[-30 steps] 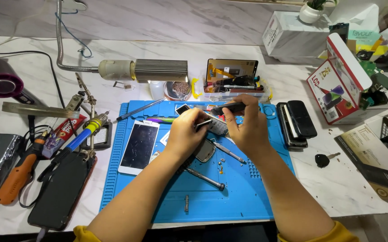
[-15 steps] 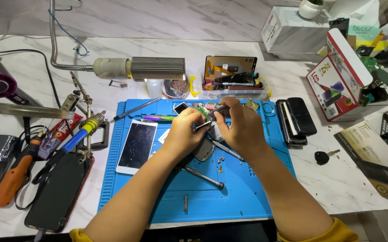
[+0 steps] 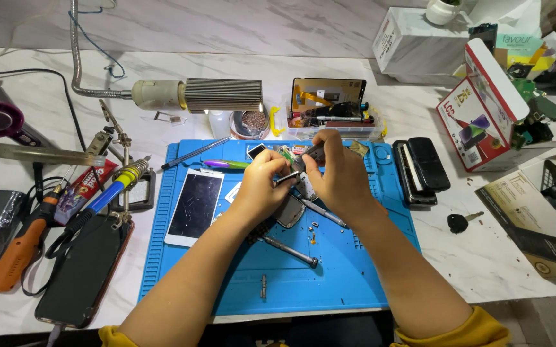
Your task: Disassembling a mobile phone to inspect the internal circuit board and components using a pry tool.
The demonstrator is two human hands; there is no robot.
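Hands stayed together at frame centre, over upper part of blue mat. Left hand pinched small dark phone part; right hand curled on its upper end, fingers pressed together. Versus earlier frames: both hands almost unmoved, grip slightly tighter. White phone remained left of hands, screwdriver below them.

Both hands, the left hand and right hand, meet over the work mat. A white phone lies left of them, a screwdriver just before them, a parts tray behind, a car key well right.
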